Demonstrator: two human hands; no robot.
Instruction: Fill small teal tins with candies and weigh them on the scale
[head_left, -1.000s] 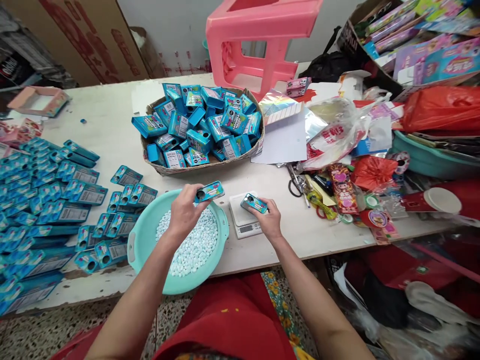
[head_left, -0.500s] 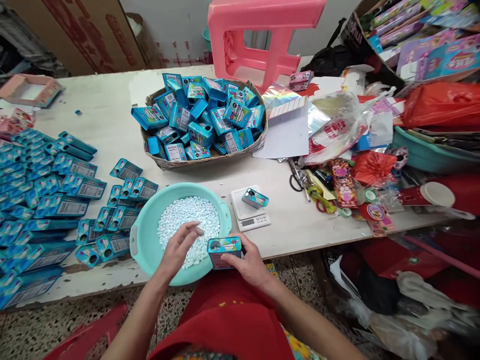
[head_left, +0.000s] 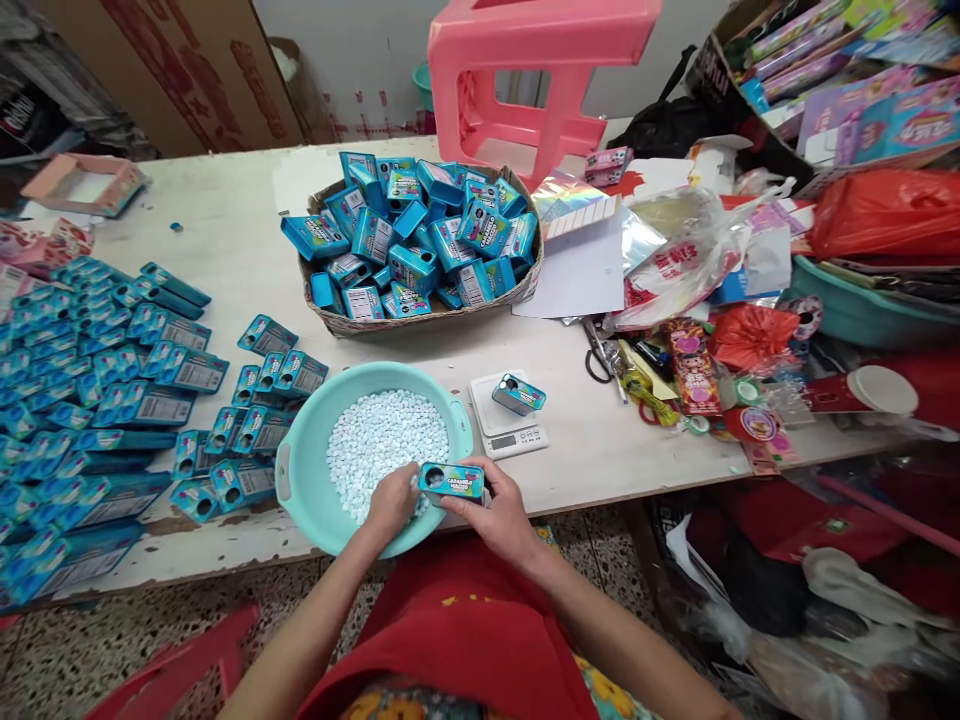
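Note:
My right hand [head_left: 496,508] grips a small blue candy tin [head_left: 463,482] at the right rim of a mint-green basin [head_left: 306,500]. The tin's printed top faces up, with a round hole at its left end. Small white candies [head_left: 386,430] fill the middle of the basin. My left hand [head_left: 394,503] is down in the basin beside the tin, its fingers bunched together; what they hold is hidden. Just beyond the tin, a white digital scale [head_left: 510,442] carries another blue tin [head_left: 519,394] lying on its side.
A cardboard tray [head_left: 420,322] heaped with blue tins stands behind the basin. Rows of blue tins [head_left: 112,400] cover the table's left. Scissors [head_left: 596,360], wrappers and a plastic bag [head_left: 682,260] clutter the right. A pink stool [head_left: 547,45] stands at the back.
My left hand has moved right and down into the candies, and its fingers have closed. The tin in my right hand has tilted so its top faces me more. The camera view has shifted slightly.

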